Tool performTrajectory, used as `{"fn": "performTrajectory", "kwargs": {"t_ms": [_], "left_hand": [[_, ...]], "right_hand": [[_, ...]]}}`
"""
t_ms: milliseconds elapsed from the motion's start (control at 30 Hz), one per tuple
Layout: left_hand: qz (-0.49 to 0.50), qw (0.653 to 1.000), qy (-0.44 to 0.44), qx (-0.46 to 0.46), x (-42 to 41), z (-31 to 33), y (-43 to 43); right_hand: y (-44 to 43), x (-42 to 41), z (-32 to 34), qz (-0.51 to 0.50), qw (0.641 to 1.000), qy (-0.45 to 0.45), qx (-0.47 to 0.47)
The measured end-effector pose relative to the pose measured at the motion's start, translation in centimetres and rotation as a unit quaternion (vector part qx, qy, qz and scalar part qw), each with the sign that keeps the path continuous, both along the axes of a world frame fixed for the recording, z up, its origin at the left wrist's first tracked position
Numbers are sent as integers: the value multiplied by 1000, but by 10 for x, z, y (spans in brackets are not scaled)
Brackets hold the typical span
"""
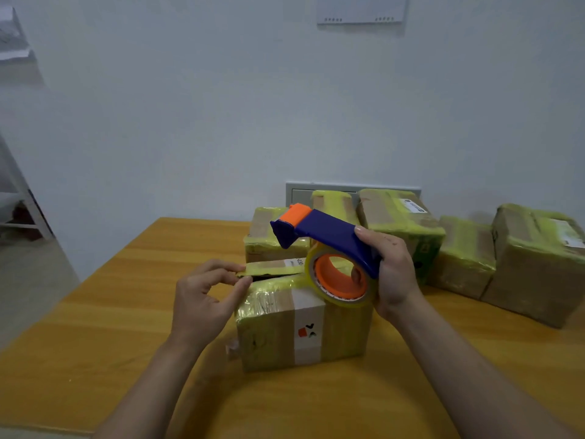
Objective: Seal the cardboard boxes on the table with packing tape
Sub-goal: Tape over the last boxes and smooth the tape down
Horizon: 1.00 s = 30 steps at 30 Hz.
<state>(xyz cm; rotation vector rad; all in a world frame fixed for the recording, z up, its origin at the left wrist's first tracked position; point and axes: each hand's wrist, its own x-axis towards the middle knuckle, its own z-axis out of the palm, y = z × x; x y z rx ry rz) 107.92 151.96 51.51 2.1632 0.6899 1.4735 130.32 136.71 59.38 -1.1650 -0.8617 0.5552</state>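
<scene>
A small cardboard box (300,331) wrapped in yellowish tape stands near the table's front, with a white strip and red-black marks on its near face. Its top flap (272,268) is lifted slightly, and my left hand (202,299) pinches the flap's left edge between thumb and fingers. My right hand (394,274) grips a blue and orange tape dispenser (329,245) holding a roll of clear tape (343,280). The dispenser hovers over the box's right top corner, its orange nose pointing up and left.
Several taped cardboard boxes (535,264) stand in a row at the back and right of the wooden table (95,312). A white wall is behind, with a grey panel (297,191) low on it. Floor and a white frame lie to the left.
</scene>
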Motion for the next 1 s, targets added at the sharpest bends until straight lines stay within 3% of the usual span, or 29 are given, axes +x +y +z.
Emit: {"fn": "performTrajectory", "kwargs": {"t_ms": [133, 200, 267, 333, 467, 533, 667, 767, 833, 900, 1000], "left_hand": [[59, 998, -17, 31, 11, 6, -3], [65, 997, -28, -7, 13, 4, -3], [29, 990, -52, -129, 14, 2, 0], [-43, 958, -82, -270, 16, 3, 1], [-98, 916, -85, -379, 20, 9, 9], [-114, 920, -56, -372, 19, 13, 14], [-124, 954, 18, -273, 14, 17, 13], [-130, 956, 43, -260, 12, 21, 8], [-98, 957, 108, -250, 13, 34, 11], [-72, 955, 133, -256, 17, 50, 12], [-58, 933, 82, -345, 21, 68, 10]], "right_hand": [[8, 6, 8, 19, 999, -26, -33], [12, 12, 11, 32, 997, -46, -48], [15, 16, 16, 50, 995, -68, -58], [21, 20, 20, 66, 992, -80, -71], [35, 31, 38, 133, 979, -126, -94], [42, 36, 45, 166, 968, -162, -96], [58, 37, 40, 185, 956, -203, -108], [64, 36, 33, 196, 943, -234, -133], [67, 39, 33, 195, 941, -241, -138], [70, 40, 36, 200, 935, -255, -143], [73, 39, 34, 212, 930, -262, -147]]}}
